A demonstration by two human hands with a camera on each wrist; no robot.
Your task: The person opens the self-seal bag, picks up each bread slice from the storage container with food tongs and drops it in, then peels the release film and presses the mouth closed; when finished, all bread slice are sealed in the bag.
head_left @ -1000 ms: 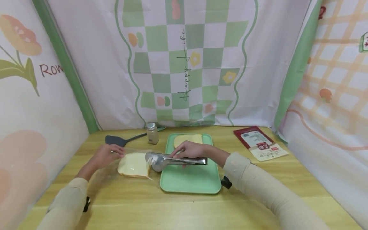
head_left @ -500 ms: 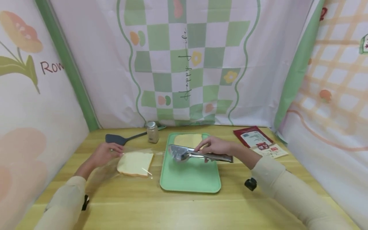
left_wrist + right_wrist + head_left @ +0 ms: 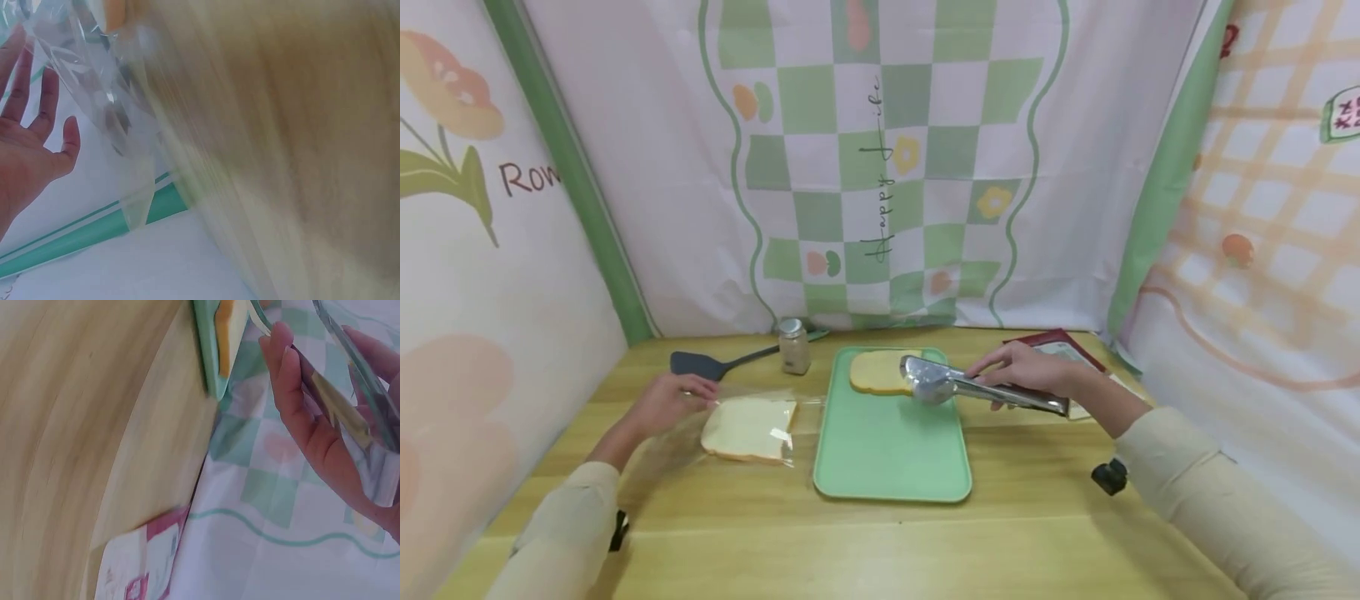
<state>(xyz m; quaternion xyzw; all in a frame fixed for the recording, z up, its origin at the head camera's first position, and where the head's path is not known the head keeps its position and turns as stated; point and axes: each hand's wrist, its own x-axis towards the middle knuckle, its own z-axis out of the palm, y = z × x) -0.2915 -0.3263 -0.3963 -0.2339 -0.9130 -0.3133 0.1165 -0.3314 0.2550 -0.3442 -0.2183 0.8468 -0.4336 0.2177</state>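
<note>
My left hand (image 3: 662,407) pinches the edge of a clear plastic bag (image 3: 94,81); its thumb is hidden in the left wrist view. Inside the bag a bread slice (image 3: 748,429) lies flat on the table, left of the green tray (image 3: 891,458). Metal tongs (image 3: 961,383) are in my right hand (image 3: 1026,371), gripped round the arms with the tips pointing left. Those tips are over the right edge of another bread slice (image 3: 878,371) at the tray's far end. The tong arms stand apart in the right wrist view, and no food shows between them.
Behind the bag, a dark spatula (image 3: 696,364) lies beside a small glass jar (image 3: 793,350) with a metal lid. A red and white food packet (image 3: 140,562) lies at the back right, partly covered by my right hand in the head view. A curtain (image 3: 865,283) hangs behind the table.
My right hand has carried the tongs rightward, from the bagged bread slice across the tray to the tray's far right. The left hand stays at the bag.
</note>
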